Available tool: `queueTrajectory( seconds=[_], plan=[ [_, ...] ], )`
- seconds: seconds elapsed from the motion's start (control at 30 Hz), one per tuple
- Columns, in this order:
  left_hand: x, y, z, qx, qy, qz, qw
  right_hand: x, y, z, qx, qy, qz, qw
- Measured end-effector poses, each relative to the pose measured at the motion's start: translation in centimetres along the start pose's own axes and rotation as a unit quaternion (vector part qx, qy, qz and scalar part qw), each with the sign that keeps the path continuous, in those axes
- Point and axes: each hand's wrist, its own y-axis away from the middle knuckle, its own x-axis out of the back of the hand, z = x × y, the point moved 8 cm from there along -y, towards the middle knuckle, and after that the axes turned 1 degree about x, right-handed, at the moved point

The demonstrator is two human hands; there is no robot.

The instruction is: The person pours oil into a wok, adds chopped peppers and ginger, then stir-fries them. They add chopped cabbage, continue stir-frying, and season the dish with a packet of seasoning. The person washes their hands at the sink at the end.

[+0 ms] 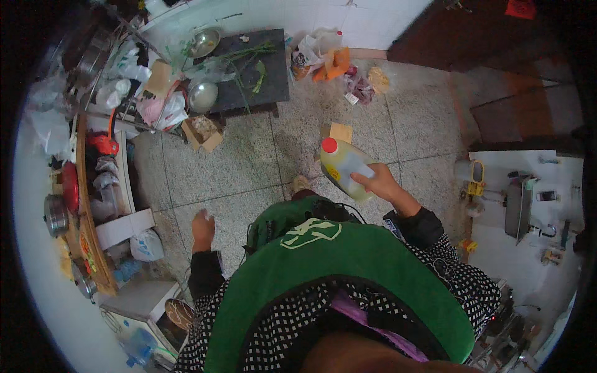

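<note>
Translucent yellowish jug (341, 166), red cap (329, 145) on, tilted; in right hand (383, 183)

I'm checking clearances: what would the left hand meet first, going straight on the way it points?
Across the floor, the left hand lines up with the cardboard box, so probably that first. Depth is unclear from this view; it might pass above the box.

A grey speckled stone floor (242, 177), divided by dark seams, meets a white tiled wall (373, 22) along its far edge. A dark rectangular tabletop (277, 74) stands toward the floor's far left corner, a brown wooden-edged shelf (83, 168) lines its left edge, and a rectangular metal sink (517, 217) its right. The light is dim.
</note>
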Motion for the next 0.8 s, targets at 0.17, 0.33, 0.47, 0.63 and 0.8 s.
queueTrajectory(
  seconds=[0.17, 0.33, 0.47, 0.63, 0.8],
  plan=[
    [-3.8, -1.6, -5.6, 0.051, -0.018, -0.096, 0.994, 2.5, -7.1, -3.4, -0.039, -0.056, 0.022, 0.997],
    [-8.1, -6.4, -8.6, 0.203, 0.226, -0.217, 0.928, 6.5, -14.5, -7.8, -0.047, -0.047, 0.091, 0.994],
    [-6.7, -14.4, -7.8, 0.079, 0.039, -0.232, 0.969, 8.9, -19.5, -13.2, -0.004, -0.066, 0.145, 0.987],
    [-3.5, -24.3, -7.8, 0.152, 0.267, -0.133, 0.942, 12.7, -27.0, -21.4, 0.051, -0.125, 0.174, 0.975],
    [-5.0, -25.6, -6.5, 0.266, 0.285, -0.175, 0.904, 17.9, -34.9, -29.8, 0.142, -0.152, 0.174, 0.962]
  ],
)
